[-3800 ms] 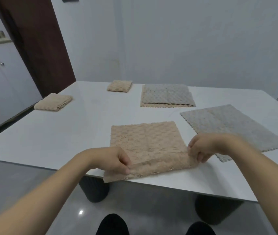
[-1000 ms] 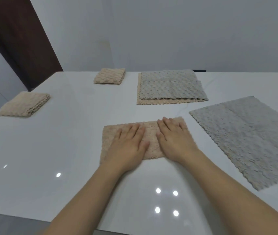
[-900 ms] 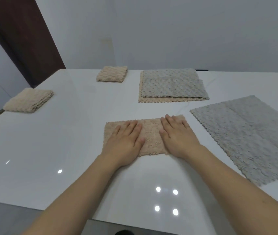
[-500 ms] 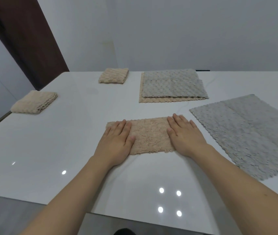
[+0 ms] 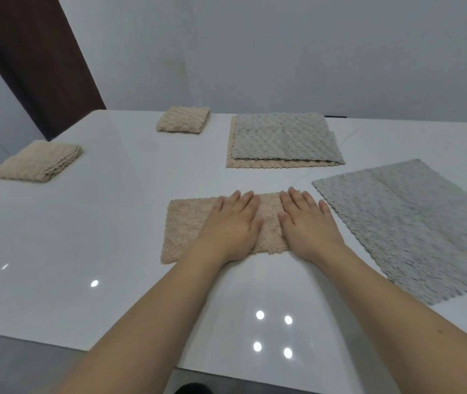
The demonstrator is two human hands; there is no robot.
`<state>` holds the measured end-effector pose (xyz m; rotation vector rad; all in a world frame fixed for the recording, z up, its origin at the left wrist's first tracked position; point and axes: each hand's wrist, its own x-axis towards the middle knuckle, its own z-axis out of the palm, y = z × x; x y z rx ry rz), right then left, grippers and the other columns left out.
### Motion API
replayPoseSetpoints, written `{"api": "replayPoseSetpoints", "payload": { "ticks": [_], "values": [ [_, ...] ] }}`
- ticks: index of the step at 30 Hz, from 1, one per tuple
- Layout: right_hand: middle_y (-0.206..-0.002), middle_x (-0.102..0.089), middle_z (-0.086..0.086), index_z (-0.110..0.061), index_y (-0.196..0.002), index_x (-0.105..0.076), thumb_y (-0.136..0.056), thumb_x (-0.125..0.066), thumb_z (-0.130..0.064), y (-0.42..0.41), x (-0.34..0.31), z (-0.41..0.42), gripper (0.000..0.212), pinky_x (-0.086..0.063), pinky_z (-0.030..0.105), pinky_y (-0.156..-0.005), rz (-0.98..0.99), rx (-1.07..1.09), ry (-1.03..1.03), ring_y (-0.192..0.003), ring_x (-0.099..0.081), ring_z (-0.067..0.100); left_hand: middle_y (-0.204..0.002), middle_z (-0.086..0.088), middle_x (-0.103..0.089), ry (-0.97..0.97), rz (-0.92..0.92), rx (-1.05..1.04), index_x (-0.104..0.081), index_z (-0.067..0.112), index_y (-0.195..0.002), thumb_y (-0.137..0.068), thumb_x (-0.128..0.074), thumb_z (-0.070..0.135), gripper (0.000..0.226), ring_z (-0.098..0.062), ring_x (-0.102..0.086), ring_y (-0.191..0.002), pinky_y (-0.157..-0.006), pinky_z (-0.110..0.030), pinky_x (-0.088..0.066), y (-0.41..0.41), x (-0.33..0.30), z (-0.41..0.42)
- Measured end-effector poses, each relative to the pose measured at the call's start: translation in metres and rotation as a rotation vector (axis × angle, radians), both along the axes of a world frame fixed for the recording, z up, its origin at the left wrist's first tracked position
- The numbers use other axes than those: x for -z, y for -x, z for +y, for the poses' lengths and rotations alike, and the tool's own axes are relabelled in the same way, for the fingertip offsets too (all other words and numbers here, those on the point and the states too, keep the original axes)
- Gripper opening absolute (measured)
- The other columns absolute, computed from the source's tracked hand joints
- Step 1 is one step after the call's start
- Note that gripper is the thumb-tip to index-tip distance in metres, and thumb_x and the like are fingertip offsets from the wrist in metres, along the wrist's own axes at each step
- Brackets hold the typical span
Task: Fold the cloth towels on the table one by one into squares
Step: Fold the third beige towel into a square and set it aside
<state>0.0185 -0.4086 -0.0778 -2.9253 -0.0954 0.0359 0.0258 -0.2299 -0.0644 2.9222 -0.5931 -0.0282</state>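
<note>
Both forearms reach in from 6 o'clock over the glossy white table [image 5: 84,223]. Left hand [image 5: 228,226] and right hand [image 5: 307,223] lie flat, fingers straight and close together, palms pressing the beige textured cloth towel [image 5: 186,223], which sits at the middle of the table as a long strip folded once; neither hand grips anything. The left hand covers the strip's middle, the right its right end, thumbs near each other with a sliver of cloth between. Judgement: the strip is being smoothed, and the cross fold that would make it a square is not yet done. At 3 o'clock, just beside the right hand but apart from it, lies a large grey textured towel [image 5: 414,223], open and flat, zigzag hem toward the strip. Farther, at 1 o'clock, a grey towel folded in half [image 5: 280,137] rests on a beige towel [image 5: 269,164] showing only its front hem. At 10 o'clock a beige folded square [image 5: 40,160] sits near the left edge; at 11 o'clock a second beige folded square [image 5: 184,120] sits far back. Risks: the slick top may let the strip slide under pressing palms, skewing the edges; the free left end could shift unpinned; the right wrist may drag the grey hem. No brand, label or writing is readable anywhere.
</note>
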Motion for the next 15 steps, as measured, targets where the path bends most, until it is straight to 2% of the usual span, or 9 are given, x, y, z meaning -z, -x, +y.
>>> {"api": "replayPoseSetpoints", "payload": {
  "ticks": [10,15],
  "values": [
    [-0.163,0.003,-0.01,-0.03,-0.156,-0.004,-0.103,-0.011,-0.041,-0.002,0.002,-0.002,0.054,0.004,0.042,-0.121,-0.001,-0.006,0.02,-0.149,0.004,0.014,-0.166,0.01,-0.001,-0.002,0.083,-0.142,-0.004,0.034,-0.158,-0.103,-0.011,0.051,0.058,-0.009,0.003,-0.152,-0.123,-0.037,0.002,0.007,0.01,0.096],
    [-0.163,0.006,-0.008,-0.029,-0.156,-0.001,-0.103,-0.009,-0.041,-0.003,-0.002,-0.001,0.055,0.007,0.047,-0.12,0.054,-0.015,0.06,-0.15,0.006,0.016,-0.166,0.01,-0.004,0.054,0.057,-0.173,-0.008,0.034,-0.158,-0.104,-0.014,0.05,0.057,-0.01,0.002,-0.152,-0.123,-0.037,0.002,0.008,0.015,0.105]
  ]
}}
